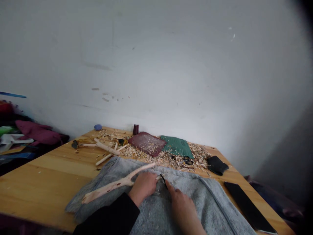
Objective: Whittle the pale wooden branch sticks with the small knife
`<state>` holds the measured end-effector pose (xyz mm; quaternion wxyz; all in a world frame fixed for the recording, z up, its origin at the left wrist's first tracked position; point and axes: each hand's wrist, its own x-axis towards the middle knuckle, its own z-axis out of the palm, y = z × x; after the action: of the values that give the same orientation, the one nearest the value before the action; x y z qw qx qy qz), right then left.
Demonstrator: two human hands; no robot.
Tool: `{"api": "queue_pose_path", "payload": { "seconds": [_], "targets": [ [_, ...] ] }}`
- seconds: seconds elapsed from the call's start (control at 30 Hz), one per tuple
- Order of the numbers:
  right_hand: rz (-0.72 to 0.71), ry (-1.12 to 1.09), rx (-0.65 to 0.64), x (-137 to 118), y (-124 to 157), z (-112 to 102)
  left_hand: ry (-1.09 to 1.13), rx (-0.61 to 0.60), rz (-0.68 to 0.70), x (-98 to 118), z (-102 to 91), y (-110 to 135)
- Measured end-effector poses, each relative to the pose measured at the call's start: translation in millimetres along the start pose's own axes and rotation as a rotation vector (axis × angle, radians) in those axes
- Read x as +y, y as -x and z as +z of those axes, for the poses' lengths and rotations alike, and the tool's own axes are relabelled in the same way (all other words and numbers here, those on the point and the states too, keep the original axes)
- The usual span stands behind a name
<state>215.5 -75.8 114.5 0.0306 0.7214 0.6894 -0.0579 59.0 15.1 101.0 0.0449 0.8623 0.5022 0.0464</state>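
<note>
A peeled, Y-shaped branch [112, 186] lies across a grey cloth [210, 199] at the front of the table. My left hand [144, 185] is closed around one arm of its fork, and a short pale end shows past my fingers. Beside that end, my right hand [182, 205] grips a small dark-bladed knife [163, 179] with the index finger stretched along it. The blade is at the branch tip; I cannot tell whether it touches. My palm hides the knife's handle.
Wood shavings [199, 151] cover the back of the wooden table [46, 182]. Around them are other peeled branches [105, 148], a maroon cloth [146, 143], a green cloth [177, 146], a thread spool [135, 129], scissors [187, 160], a black pouch [217, 165] and a phone [248, 205].
</note>
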Motion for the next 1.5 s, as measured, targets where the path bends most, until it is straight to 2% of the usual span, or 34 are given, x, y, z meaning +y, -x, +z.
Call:
{"api": "queue_pose_path", "payload": {
  "seconds": [0.2,0.37,0.67,0.97,1.2,1.33,1.5],
  "targets": [
    [0.033,0.131,-0.021,-25,1,-13,-0.01,0.004,0.017,4,-3.7,4],
    [0.047,0.141,-0.007,-40,-8,-20,-0.01,-0.003,0.022,6,-5.7,4],
    [0.095,0.151,0.001,-62,-29,-17,0.014,-0.017,-0.004,11,-8.3,4],
    [0.037,0.136,0.005,-28,0,-3,0.007,0.003,-0.022,9,-5.4,4],
    [0.057,0.072,0.006,-30,-15,-6,0.006,-0.009,-0.02,8,-6.3,6],
    [0.027,-0.035,-0.007,-11,-14,-7,0.026,-0.013,-0.018,0,-4.9,3],
    [-0.01,-0.103,0.039,10,-5,4,0.069,-0.015,-0.023,-10,-1.3,-3]
  ]
}}
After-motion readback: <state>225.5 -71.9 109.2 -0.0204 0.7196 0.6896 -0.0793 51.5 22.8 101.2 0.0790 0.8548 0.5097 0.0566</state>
